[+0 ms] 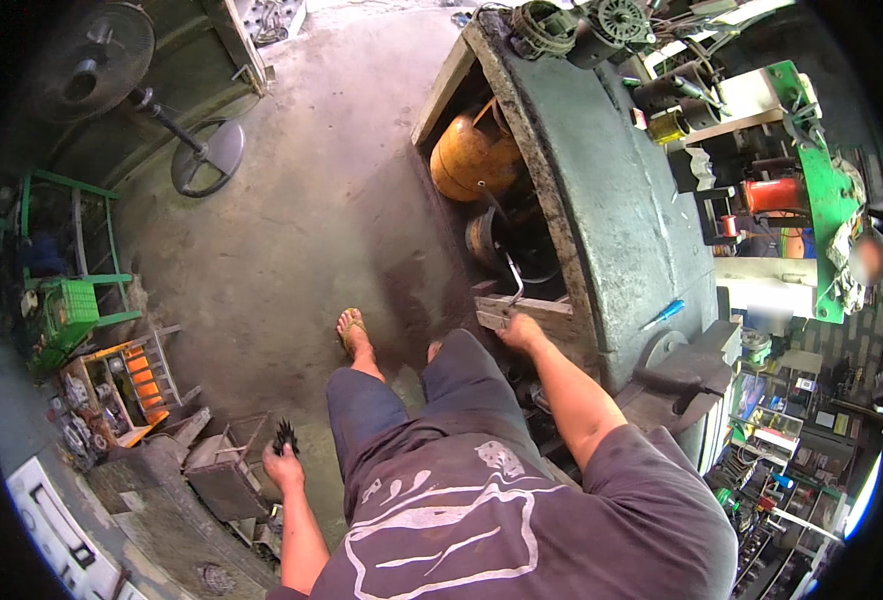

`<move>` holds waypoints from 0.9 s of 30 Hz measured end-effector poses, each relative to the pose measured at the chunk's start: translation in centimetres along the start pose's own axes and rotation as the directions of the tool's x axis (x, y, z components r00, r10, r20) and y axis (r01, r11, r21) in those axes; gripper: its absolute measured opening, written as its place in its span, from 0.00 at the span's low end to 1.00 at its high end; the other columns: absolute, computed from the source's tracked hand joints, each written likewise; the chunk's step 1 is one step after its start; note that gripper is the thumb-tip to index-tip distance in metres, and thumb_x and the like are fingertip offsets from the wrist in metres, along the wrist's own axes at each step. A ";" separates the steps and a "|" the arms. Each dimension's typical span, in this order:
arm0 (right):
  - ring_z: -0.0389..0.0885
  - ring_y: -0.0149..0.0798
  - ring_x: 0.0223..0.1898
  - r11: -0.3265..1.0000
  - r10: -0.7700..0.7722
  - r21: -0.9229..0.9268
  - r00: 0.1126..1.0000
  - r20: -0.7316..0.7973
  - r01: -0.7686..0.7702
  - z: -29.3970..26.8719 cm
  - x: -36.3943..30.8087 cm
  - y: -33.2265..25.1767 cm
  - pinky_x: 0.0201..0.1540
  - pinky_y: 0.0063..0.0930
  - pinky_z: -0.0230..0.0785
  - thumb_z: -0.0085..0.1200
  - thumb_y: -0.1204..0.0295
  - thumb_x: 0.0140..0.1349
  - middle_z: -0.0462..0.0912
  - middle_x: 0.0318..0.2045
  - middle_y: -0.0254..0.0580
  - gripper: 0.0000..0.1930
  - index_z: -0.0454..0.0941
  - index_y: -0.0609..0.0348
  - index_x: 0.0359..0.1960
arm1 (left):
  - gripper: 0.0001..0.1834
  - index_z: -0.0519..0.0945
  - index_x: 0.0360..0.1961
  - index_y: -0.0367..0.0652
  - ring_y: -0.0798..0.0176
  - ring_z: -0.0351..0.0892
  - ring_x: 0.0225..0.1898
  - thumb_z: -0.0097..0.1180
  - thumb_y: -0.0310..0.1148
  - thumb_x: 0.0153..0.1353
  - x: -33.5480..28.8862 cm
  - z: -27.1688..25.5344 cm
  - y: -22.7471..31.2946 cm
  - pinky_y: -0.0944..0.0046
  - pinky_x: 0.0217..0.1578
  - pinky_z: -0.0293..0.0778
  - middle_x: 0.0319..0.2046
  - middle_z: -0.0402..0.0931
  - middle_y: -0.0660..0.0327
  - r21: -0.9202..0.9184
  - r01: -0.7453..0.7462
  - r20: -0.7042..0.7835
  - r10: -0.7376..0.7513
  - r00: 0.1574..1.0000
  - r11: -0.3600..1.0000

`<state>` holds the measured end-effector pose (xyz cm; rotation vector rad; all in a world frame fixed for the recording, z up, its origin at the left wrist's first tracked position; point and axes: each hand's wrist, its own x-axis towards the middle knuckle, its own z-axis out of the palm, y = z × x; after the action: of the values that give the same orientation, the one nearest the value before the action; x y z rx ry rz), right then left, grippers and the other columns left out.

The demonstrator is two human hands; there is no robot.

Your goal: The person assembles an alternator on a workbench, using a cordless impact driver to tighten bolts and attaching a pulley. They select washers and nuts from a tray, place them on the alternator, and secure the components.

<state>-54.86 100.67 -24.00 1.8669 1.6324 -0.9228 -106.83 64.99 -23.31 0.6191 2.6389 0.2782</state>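
My left hand (283, 468), low on the left, is closed around a small black bristly thing (284, 437); its exact kind is too small to tell. On the right, my right hand (523, 333) grips the edge of a wooden drawer (546, 318) below the dark workbench (621, 200). Its fingertips are partly hidden. Just beyond that hand, a bent metal rod (514, 272) rises from the drawer area. A worn orange gas cylinder (473, 158) stands inside the bench's open side.
A bench vise (676, 375) and a blue screwdriver (664, 313) are on the bench to my right. At the far left stand a pedestal fan (206, 158) and a green metal frame (81, 225) with a green crate (65, 312). A metal box (229, 470) is near my left hand.
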 end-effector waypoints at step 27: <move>0.86 0.57 0.63 0.004 0.488 0.776 0.678 0.550 -0.631 46.1 -40.1 0.0 0.63 0.51 0.79 0.56 0.59 0.67 0.88 0.59 0.56 0.23 0.90 0.61 0.54 | 0.19 0.90 0.57 0.40 0.56 0.89 0.38 0.62 0.41 0.74 14.4 4.0 41.8 0.56 0.40 0.82 0.42 0.92 0.51 0.077 -0.960 0.663 0.733 -0.151 -0.267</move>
<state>-64.93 40.41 -23.73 2.7436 -0.2003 -1.7357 -100.95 108.86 -20.10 2.5976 1.0719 -0.3464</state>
